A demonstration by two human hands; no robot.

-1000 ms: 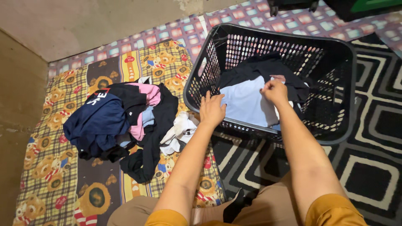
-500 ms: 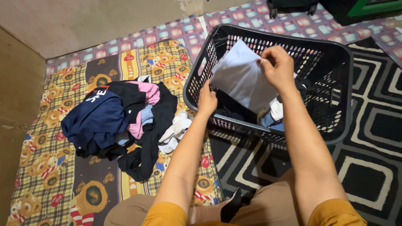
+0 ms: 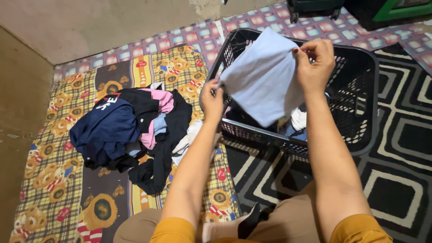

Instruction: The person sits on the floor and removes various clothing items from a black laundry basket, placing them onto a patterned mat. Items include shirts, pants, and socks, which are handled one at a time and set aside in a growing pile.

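A pale blue garment [image 3: 263, 76] hangs spread between both my hands, above the near edge of a black plastic laundry basket [image 3: 360, 67]. My left hand [image 3: 211, 100] pinches its lower left corner. My right hand [image 3: 313, 63] grips its upper right edge, raised higher. Under the garment, more clothes [image 3: 298, 121] lie in the basket, partly hidden.
A heap of clothes [image 3: 130, 130] in navy, black, pink and white lies on a yellow patterned mat [image 3: 58, 193] to the left. A black-and-white rug [image 3: 400, 148] lies under the basket. A bare wall [image 3: 90, 27] runs along the far side.
Both hands were down in the basket on the pale blue garment. They have lifted it out and drawn it up and leftward, spread between them.
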